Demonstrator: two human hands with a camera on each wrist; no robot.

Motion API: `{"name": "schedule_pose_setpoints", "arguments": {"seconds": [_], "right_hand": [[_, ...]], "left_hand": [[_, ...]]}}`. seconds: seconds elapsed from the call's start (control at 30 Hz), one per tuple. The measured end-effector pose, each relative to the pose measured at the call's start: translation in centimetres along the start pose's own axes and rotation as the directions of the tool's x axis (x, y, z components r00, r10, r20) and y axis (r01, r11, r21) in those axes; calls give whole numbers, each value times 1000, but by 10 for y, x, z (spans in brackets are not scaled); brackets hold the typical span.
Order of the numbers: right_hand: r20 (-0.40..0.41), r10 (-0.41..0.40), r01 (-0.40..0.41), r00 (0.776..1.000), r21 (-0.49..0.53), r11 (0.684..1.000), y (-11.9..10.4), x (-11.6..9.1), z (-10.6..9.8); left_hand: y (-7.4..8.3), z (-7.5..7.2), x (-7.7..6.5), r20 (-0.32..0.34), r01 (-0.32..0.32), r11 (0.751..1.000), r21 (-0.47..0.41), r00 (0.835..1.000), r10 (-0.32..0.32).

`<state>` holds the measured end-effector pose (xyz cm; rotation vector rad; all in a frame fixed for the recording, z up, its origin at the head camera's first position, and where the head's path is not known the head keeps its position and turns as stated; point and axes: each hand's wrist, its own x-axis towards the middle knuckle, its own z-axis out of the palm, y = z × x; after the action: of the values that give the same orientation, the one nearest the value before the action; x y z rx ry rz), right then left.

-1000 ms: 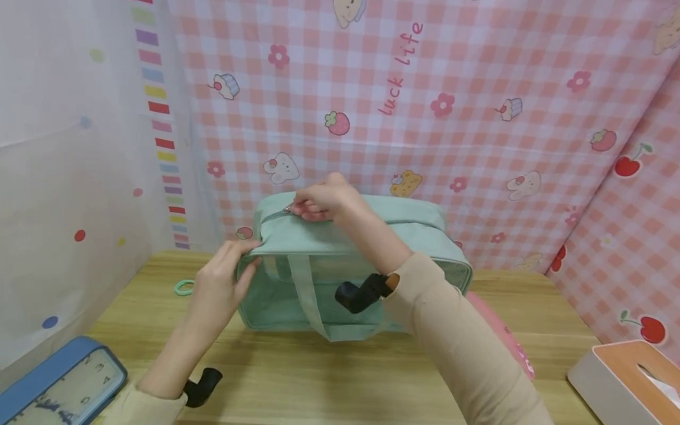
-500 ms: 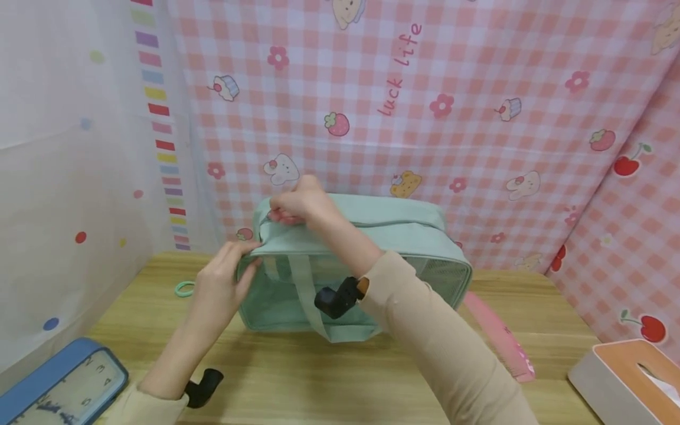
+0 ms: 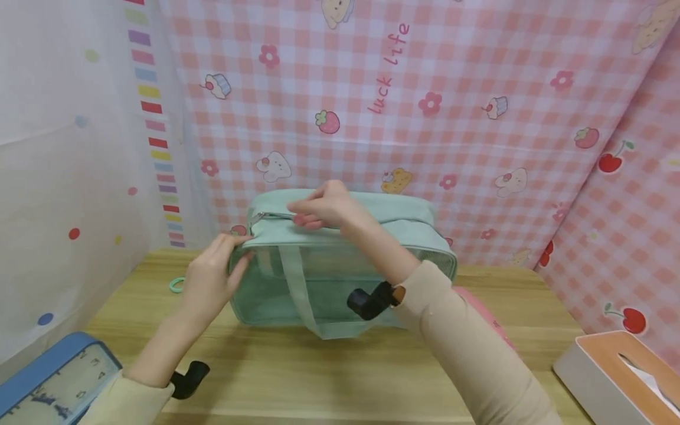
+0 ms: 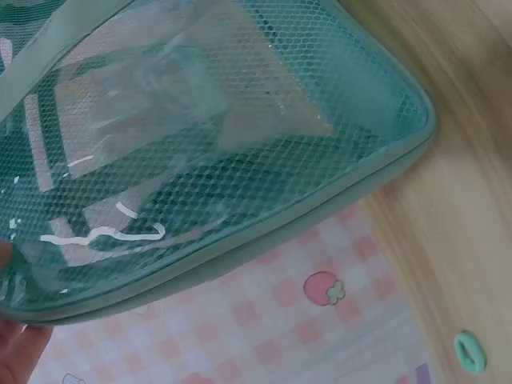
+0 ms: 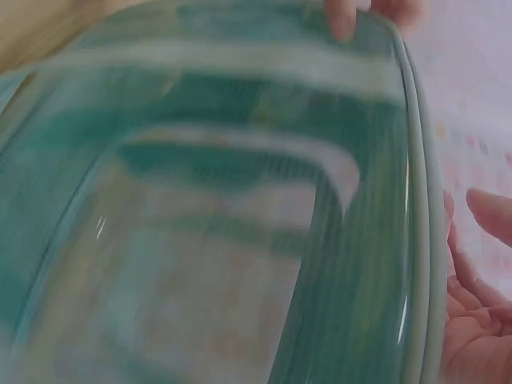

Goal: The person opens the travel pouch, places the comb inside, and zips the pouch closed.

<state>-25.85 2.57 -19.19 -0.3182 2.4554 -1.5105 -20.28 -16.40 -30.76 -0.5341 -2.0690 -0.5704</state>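
A mint-green zip bag (image 3: 281, 237) with a see-through front and a strap handle (image 3: 298, 289) stands upright on the table. My left hand (image 3: 212, 271) pinches its top left corner, thumb in front and fingers on top. At the left end of the top seam sits the zipper pull (image 3: 258, 216). Right of it, my right hand (image 3: 329, 206) hovers over the seam, away from the pull. In the right wrist view, the thumb and fingers of the right hand (image 5: 480, 296) are spread apart beside the bag's edge, holding nothing. Mesh shows behind the clear panel (image 4: 240, 128) in the left wrist view.
A green hair tie (image 3: 176, 285) lies left of the bag. At the front left is a blue clock (image 3: 64, 378), at the front right a tissue box (image 3: 611, 372) with an orange top. A flat pink item (image 3: 480, 310) lies partly hidden by the right sleeve. Patterned cloth hangs behind.
My right hand drew the zipper pull to the left end of the bag, then let go and moved back rightward. The left hand keeps its grip on the corner.
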Motion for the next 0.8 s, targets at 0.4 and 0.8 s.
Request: {"name": "schedule_pose_setpoints", "arguments": {"seconds": [0.4, 0.8], "right_hand": [[-37, 43, -31, 998, 274, 961, 81, -54, -131], [-125, 287, -281, 950, 59, 958, 234, -94, -173]], "left_hand": [[26, -8, 82, 452, -2, 999, -38, 892, 18], [40, 48, 152, 967, 6, 996, -87, 239, 83]]}}
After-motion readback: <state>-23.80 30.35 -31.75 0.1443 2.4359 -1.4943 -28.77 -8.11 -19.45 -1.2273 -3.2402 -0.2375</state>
